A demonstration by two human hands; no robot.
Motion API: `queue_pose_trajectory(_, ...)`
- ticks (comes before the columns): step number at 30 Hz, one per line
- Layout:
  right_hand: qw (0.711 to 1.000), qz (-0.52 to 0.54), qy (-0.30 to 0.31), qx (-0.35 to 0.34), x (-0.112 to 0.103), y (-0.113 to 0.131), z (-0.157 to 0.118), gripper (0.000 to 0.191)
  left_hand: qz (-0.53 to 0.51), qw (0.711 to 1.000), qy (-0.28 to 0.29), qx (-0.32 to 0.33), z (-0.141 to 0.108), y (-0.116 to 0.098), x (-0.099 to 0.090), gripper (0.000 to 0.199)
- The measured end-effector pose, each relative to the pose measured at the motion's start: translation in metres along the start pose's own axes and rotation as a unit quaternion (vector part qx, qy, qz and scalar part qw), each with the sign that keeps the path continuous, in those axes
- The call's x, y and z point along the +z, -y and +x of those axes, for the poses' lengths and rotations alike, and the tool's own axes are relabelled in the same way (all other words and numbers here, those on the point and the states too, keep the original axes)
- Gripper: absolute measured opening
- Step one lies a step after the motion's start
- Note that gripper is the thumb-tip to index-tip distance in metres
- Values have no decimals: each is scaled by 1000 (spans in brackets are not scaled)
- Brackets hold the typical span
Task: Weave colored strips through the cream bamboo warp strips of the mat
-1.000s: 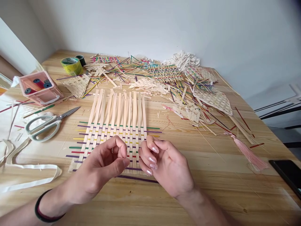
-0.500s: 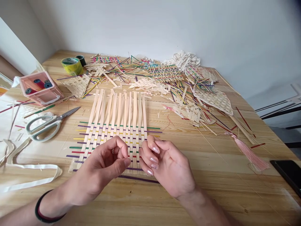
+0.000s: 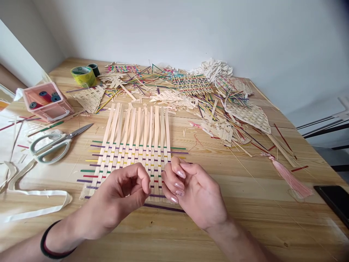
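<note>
A partly woven mat (image 3: 136,153) of pale strips crossed by green, purple, yellow and red ones lies flat on the table. Over its lower left part is my left hand (image 3: 120,198), thumb and index finger pinched together; whatever they may hold is too small to make out. My right hand (image 3: 195,193) is palm up by the mat's lower right edge, fingers curled in and thumb against the index finger, with nothing clearly visible in the grip. A dark purple strip (image 3: 163,207) lies below the mat, partly behind my hands.
Scissors (image 3: 67,141), white ribbon (image 3: 54,193) and a pink box of spools (image 3: 49,103) are at the left. Yellow tape (image 3: 83,76) stands behind. Loose strips and woven pieces (image 3: 192,85) cover the back. At the right are a pink tassel (image 3: 291,174) and a phone (image 3: 332,200).
The thumb and index finger of my left hand have closed together and shifted slightly. My right hand has hardly moved.
</note>
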State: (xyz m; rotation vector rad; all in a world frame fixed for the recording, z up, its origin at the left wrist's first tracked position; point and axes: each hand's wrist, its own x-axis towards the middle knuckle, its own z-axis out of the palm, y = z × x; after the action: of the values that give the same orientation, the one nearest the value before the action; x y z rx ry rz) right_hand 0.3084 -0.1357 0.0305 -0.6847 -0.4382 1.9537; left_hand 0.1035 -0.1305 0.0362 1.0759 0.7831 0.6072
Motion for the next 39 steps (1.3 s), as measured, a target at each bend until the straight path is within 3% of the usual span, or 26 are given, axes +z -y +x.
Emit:
queue_pose_trajectory(27,1000,-24,-5,-2,-1,-1,0,27,54,999,-6,0,-2,-2,0,21)
queue_pose_trajectory(32,995,-90,-22,-37,-2,-4,0,24,99,995,-10,24,-1,-3,-1,17)
queue_pose_trajectory(35,979,-173,-68,-82,-6,-6,2,14,237,968,-38,76,2,-2,-1,13)
queue_pose_trajectory(39,951,-254,-104,-145,-14,-4,7,13,425,883,-91,174,10,3,-2,16)
